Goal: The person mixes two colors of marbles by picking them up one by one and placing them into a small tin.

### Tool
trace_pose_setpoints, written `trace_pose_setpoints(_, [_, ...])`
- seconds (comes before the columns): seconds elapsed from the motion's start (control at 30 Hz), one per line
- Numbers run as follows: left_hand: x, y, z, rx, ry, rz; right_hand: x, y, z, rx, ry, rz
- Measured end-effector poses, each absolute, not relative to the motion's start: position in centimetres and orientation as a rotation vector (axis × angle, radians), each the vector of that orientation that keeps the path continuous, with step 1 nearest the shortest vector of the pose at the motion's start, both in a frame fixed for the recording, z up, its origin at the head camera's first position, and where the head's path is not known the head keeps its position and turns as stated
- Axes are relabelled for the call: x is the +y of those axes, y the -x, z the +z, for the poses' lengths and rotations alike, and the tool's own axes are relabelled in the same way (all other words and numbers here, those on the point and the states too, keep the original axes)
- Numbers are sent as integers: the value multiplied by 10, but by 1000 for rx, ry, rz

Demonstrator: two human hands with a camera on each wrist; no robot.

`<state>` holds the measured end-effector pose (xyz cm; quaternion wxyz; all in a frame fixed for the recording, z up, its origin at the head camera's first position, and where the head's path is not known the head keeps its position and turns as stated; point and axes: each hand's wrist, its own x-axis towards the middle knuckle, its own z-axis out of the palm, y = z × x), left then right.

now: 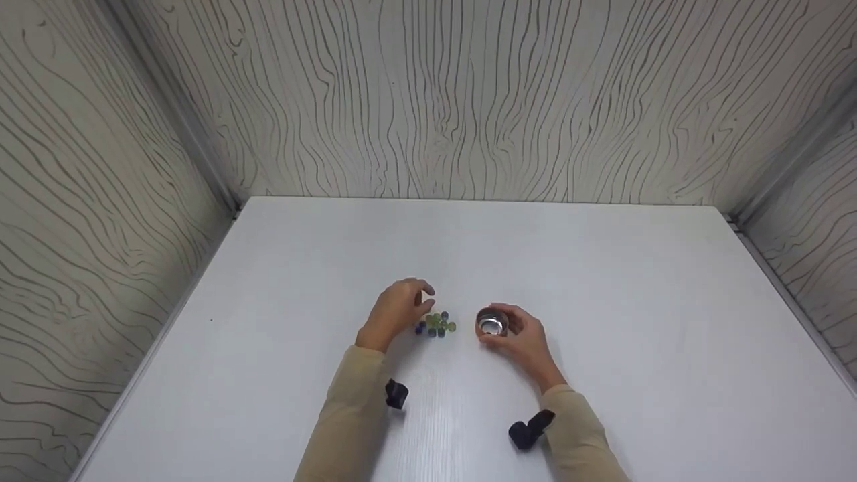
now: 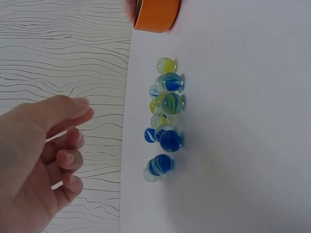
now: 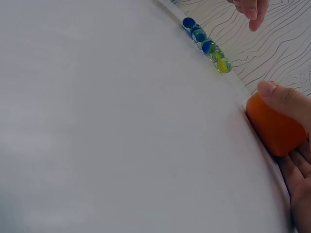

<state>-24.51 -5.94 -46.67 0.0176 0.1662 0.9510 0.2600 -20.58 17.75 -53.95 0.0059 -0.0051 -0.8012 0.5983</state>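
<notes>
Several glass marbles (image 1: 438, 324), some blue and some yellow-green, lie in a loose cluster on the white table. Just above and to the left of them, my left hand (image 1: 402, 304) hovers with its fingers loosely bent and nothing between them. In the left wrist view that hand (image 2: 43, 150) shows its thumb apart from the other fingers. To the right of the marbles my right hand (image 1: 529, 338) grips a small orange cup (image 3: 274, 126) by its sides, thumb toward me. The cup stands upright on the table, and its shiny silver inside shows from above.
The white table (image 1: 602, 281) runs back to a wall (image 1: 469, 100) with a wood-grain pattern, with similar panels at left and right. Black wrist camera mounts (image 1: 529, 430) stick out from both sleeves, close over the table.
</notes>
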Motion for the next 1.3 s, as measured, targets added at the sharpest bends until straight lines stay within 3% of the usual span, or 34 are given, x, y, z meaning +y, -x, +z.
trace_pose_setpoints(0.43, [-78,248,-470,2970,-462,873,177,209,-540,-2491,4,1857])
trace_pose_setpoints(1.3, [-64,261,-483,2909,-415,711,177,208,-540,-2497,28,1884])
